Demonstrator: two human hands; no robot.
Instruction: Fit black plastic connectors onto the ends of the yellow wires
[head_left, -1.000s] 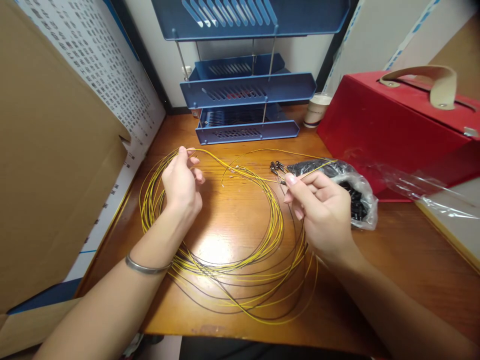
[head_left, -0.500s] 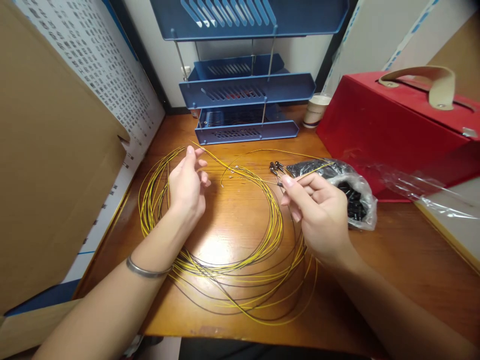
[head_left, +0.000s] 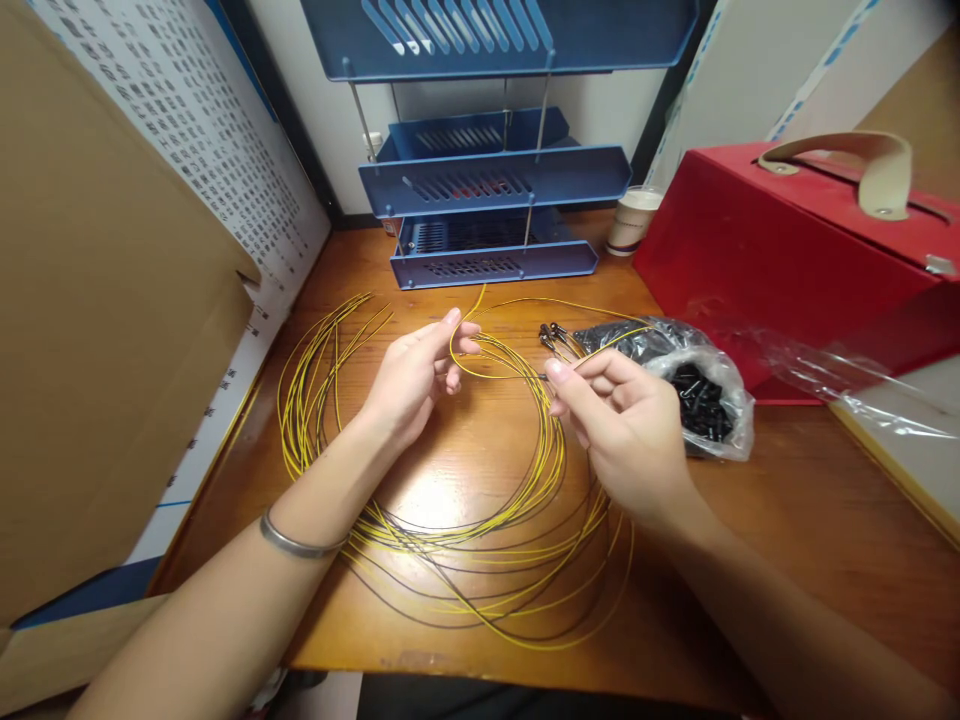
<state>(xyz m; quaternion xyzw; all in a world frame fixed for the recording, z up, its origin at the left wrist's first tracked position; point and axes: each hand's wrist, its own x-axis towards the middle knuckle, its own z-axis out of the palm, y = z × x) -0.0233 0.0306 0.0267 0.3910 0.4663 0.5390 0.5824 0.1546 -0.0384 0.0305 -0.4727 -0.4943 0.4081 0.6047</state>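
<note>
My left hand (head_left: 412,375), with a metal bangle (head_left: 300,542) on its wrist, pinches a yellow wire near its curved end, left of centre. My right hand (head_left: 630,410) is closed on the same wire, with a small dark tip showing between thumb and forefinger. Beneath both hands, yellow and black wires (head_left: 551,465) lie in large loose loops on the wooden table (head_left: 450,655). Several black-headed pieces (head_left: 551,335) rest just beyond my right hand. Beside them lies a clear plastic bag (head_left: 739,405) filled with small black parts (head_left: 701,400).
A blue tiered rack (head_left: 495,185) stands at the back, with a paper cup (head_left: 634,220) to its right. The red box (head_left: 787,250) with a beige handle takes up the right side. Cardboard (head_left: 112,300) rises on the left.
My left hand has moved right, towards my right hand, and the wire between them now bends in a curve. My right hand has shifted slightly left.
</note>
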